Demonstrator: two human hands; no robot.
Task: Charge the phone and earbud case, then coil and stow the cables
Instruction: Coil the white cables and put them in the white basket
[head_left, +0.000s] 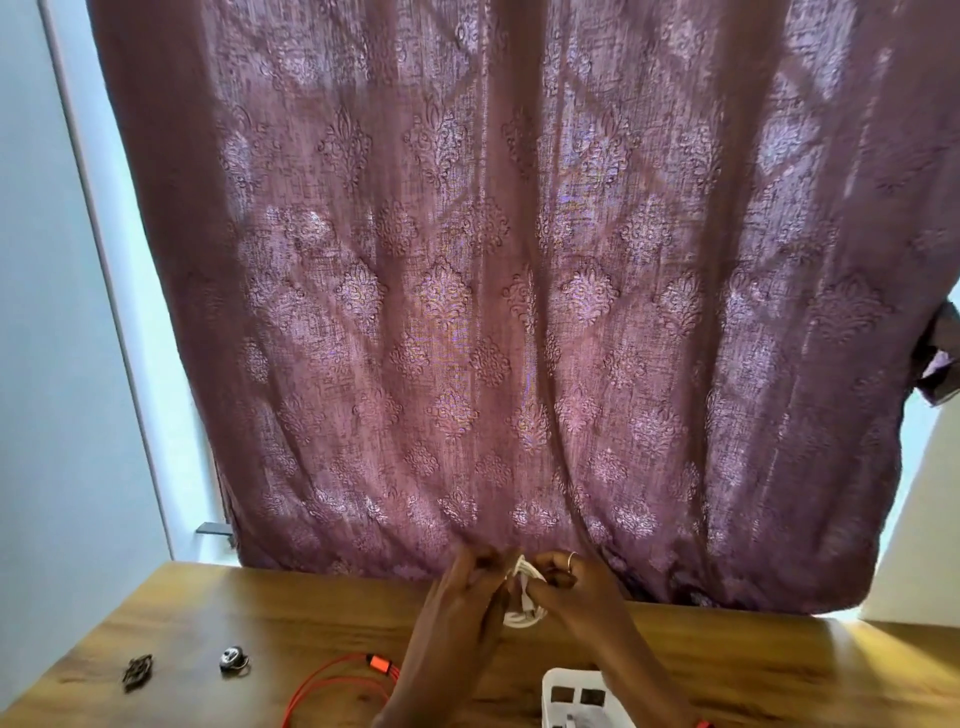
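A white cable (524, 597) hangs in small loops between both my hands above the wooden table (260, 618). My left hand (467, 592) pinches the coil from the left. My right hand (566, 587), a ring on one finger, grips it from the right, fingers curled round the loops. An orange-red cable (332, 680) with an orange plug (378, 663) lies loose on the table below my left forearm. No phone or earbud case shows in this view.
A white plastic basket (558, 686) stands at the bottom edge, right of centre. Two small dark trinkets lie at the table's left: a metal clip (137, 672) and a round piece (234, 659). A purple patterned curtain (493, 291) hangs just behind the table.
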